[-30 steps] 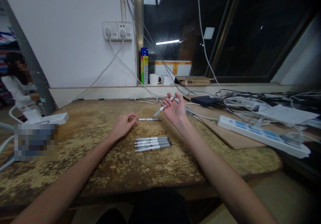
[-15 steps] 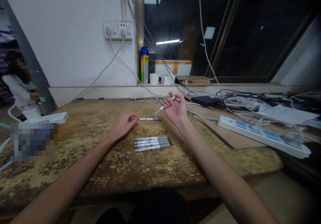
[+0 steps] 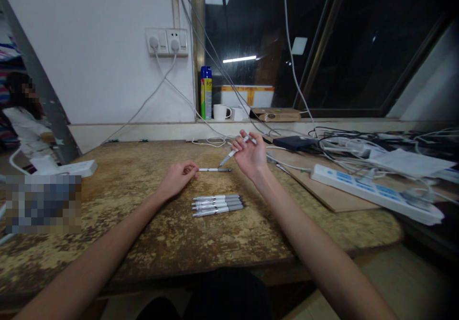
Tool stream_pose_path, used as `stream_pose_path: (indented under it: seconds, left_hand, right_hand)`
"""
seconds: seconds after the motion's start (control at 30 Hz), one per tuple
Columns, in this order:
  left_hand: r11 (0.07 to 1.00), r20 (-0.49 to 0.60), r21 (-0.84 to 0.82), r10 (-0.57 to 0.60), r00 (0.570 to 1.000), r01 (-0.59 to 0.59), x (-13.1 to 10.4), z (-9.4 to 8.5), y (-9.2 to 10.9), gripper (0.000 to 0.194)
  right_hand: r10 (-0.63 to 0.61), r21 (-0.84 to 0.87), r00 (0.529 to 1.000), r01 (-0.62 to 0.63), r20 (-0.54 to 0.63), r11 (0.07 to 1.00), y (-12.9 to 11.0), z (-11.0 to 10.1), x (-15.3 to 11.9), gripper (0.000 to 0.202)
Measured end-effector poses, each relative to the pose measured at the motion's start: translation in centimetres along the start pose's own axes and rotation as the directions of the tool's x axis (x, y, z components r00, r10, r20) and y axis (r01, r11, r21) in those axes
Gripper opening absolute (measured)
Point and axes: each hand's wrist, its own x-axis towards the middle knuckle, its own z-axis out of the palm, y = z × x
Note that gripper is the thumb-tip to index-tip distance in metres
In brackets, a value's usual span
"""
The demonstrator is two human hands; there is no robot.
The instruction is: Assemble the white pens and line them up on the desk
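Note:
My left hand [image 3: 180,176] is closed, its thumb and fingertips pinching one end of a white pen [image 3: 213,170] that points right, with a grey grip. Palm up, my right hand [image 3: 251,153] has its fingers curled round another white pen [image 3: 233,153]. That pen slants down and left, its tip close above the left hand's pen; whether the two touch I cannot tell. Nearer to me, several white and grey pens [image 3: 218,205] lie side by side in a row, tips to the right. All this is over a worn wooden table [image 3: 172,239].
On the right a white power strip [image 3: 376,193] lies across a brown board [image 3: 333,200], with tangled cables behind. A spray can [image 3: 206,93] and a white mug [image 3: 222,112] stand on the window ledge. Another power strip [image 3: 81,168] is at left; a person [image 3: 23,119] sits beyond it.
Both hands and their pens stay almost where they were. The whole view has shifted very slightly. The row of pens is unchanged.

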Motion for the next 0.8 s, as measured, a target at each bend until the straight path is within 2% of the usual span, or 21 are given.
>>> stream_pose_path:
  seconds: [0.8]
  left_hand:
    - [0.999, 0.017, 0.048, -0.002, 1.000, 0.001, 0.05, 0.06, -0.09, 0.030]
  right_hand:
    - [0.000, 0.047, 1.000, -0.001, 0.026, 0.999, 0.05, -0.09, 0.00, 0.023]
